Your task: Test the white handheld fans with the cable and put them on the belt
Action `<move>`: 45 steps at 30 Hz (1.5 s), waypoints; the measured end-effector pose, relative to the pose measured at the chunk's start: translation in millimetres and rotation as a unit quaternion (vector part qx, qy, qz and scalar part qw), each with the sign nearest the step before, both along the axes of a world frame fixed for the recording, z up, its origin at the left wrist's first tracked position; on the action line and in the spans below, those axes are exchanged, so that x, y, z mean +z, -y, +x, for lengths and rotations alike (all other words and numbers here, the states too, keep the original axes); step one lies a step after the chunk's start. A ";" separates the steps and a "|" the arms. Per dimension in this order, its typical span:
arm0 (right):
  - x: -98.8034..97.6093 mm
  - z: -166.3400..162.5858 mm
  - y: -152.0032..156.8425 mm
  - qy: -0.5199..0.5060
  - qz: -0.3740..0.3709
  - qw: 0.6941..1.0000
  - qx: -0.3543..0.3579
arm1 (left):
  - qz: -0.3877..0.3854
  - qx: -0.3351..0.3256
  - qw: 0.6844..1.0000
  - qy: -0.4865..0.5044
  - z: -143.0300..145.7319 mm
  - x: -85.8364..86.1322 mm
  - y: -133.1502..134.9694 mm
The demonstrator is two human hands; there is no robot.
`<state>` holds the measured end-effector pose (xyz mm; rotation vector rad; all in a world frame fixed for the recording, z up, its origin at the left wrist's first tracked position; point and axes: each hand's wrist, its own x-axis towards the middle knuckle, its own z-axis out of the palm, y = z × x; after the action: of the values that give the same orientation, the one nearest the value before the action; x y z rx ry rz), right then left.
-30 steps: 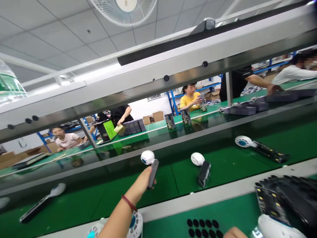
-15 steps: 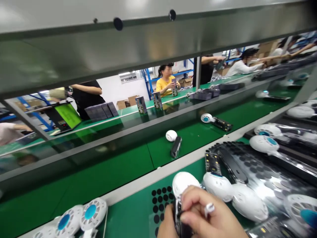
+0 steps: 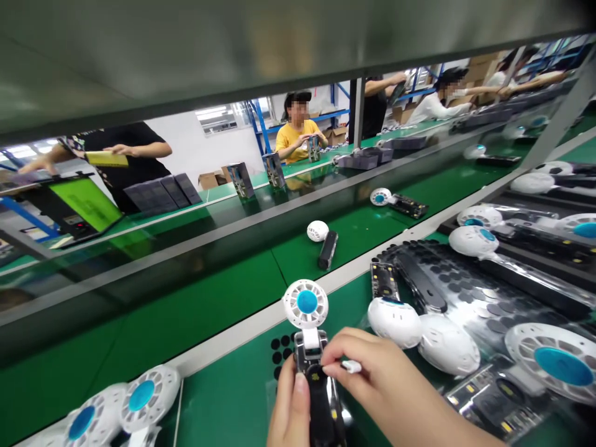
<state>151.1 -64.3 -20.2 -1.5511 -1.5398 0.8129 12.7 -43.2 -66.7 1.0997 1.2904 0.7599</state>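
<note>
Handheld fan with white round grille head, blue hub and black handle point(image 3: 311, 347) stands long axis upright: left hand point(image 3: 288, 413) clamped on handle below head, right hand point(image 3: 372, 379) pinching small white part point(image 3: 351, 366) just right of neck.

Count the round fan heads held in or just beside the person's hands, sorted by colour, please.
White round plastic fan head with blue centre, held by left hand and right hand: 1
Plain white domed plastic fan heads, just right: 2
Total: 3

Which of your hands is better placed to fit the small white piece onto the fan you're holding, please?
Probably the right hand: its fingertips already pinch the small white piece beside the fan neck. The left hand is wrapped around the dark handle, steadying it.
</note>
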 end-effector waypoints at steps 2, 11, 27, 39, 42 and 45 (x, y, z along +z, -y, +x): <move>-2.5 -1.4 -0.1 0.022 0.015 1.000 0.007 | -0.003 0.004 1.000 0.001 0.0 1.1 -0.4; -5.9 -3.0 1.9 0.037 0.007 0.999 0.028 | -0.008 -0.008 0.999 -0.040 2.1 4.2 0.8; -16.1 -7.3 4.0 0.109 0.067 0.991 0.040 | 0.017 0.017 1.000 -0.019 5.4 1.0 1.9; -25.4 -11.3 5.8 0.177 0.063 0.982 0.005 | 0.001 0.048 0.999 -0.005 6.9 2.1 3.9; -22.5 -10.3 2.7 0.140 -0.007 0.989 -0.041 | -0.028 0.059 0.997 0.035 6.3 5.2 4.3; -12.2 -1.9 1.1 0.059 -0.085 0.993 -0.062 | -0.088 0.046 0.984 0.150 6.2 12.2 4.7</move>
<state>149.2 -65.4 -32.4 -1.8299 -1.4703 0.8112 18.9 -47.9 -54.5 0.7554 1.1313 0.8287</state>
